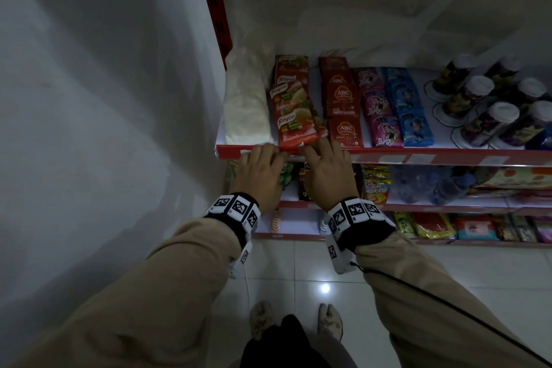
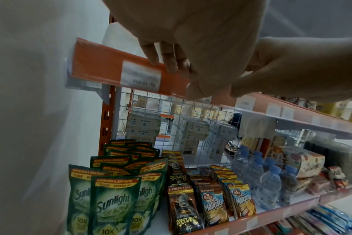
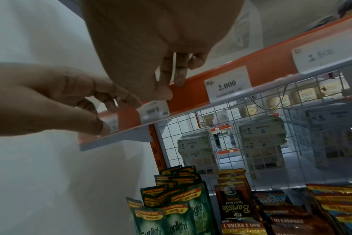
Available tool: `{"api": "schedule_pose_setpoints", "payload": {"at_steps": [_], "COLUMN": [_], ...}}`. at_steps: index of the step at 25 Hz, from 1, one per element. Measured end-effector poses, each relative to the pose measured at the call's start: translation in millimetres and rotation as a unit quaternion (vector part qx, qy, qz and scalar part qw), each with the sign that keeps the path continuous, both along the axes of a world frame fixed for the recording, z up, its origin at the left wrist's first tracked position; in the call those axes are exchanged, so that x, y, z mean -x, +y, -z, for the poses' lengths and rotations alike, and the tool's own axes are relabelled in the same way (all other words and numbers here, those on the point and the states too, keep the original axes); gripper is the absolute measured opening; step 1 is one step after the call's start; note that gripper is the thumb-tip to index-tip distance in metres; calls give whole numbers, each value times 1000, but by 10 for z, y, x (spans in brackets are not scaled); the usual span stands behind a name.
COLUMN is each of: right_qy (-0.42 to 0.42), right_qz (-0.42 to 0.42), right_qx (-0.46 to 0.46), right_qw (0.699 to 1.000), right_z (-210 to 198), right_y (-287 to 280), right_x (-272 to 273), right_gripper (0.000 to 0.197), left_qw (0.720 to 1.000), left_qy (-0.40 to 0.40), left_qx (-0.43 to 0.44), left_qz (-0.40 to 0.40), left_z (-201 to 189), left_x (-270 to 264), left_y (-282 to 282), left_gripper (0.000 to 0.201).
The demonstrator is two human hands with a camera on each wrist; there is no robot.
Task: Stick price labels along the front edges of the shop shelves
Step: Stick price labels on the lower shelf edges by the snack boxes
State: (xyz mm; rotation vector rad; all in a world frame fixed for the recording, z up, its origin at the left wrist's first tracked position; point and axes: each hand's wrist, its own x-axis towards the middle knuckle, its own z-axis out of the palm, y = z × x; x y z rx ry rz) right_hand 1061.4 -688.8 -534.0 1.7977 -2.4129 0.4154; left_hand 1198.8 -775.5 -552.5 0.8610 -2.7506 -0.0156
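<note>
Shelf edge [image 1: 388,155] | both grips' fingertips on it, apparently pressing label [image 3: 155,109]

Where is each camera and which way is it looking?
Head: worn on the head, looking down at the red shelf edge; shows both sleeves, left hand, right hand and feet.
Left wrist: under the left hand, looking up along its fingers at a price label.
Right wrist: under the right hand, looking up past its fingers at the 2.000 label.
Both wrist views share the Sunlight packs below.
</note>
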Motion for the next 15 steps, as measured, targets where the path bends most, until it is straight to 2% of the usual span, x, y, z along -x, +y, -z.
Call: {"api": "schedule_pose_setpoints", "payload": {"at_steps": [4, 11, 13, 15], "right_qy": [-6, -92, -148, -245], "right_qz": [-3, 14, -1, 17], "right_qx": [-54, -59, -23, 42], "right_qw": [999, 994, 989, 969], "right_z": [-20, -103, -122, -128], "right_y": [-46, -140, -147, -144], "right_x": [16, 133, 171, 214], "right_gripper": [34, 20, 15, 14], "left_qw": [1000, 996, 994, 992], "left_qy": [-4, 18, 32, 58], "left_qx": [-12, -82, -92, -102], "left_qz": [-1, -43, -50, -51], "left_z": [-18, -91, -91, -80], "left_x": [-20, -2, -1, -14], "left_y": [-40, -61, -72, -86], "left_gripper": [59, 56, 51, 42]}}
